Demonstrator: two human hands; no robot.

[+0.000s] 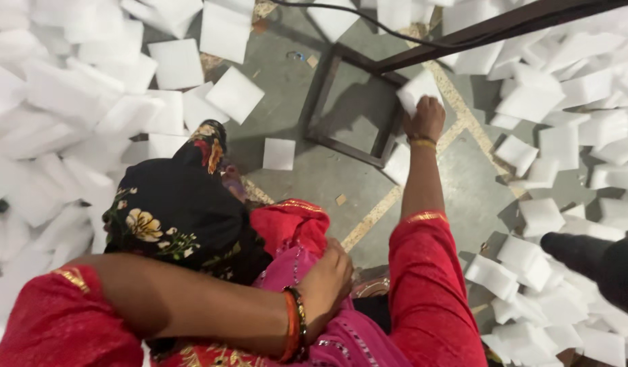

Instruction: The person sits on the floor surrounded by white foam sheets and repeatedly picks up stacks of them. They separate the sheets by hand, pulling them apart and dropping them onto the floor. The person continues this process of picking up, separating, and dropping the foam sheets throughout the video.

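Note:
My right hand (426, 119) reaches down to the floor and grips a white foam block (417, 90) beside a dark metal frame (327, 81). A gold bangle sits on that wrist, below a red sleeve. My left hand (333, 278) is curled against pink cloth (297, 268) at my lap, fingers closed on the fabric, with red and dark bangles on the wrist. A black floral-print cloth (171, 211) drapes over my knee.
Many white foam blocks lie heaped on the left (62, 102) and on the right (565, 129) of the grey concrete floor (456, 183). A single block (279, 154) lies in the middle. A dark metal bar (504, 27) crosses the top right. A dark object (599, 258) intrudes at right.

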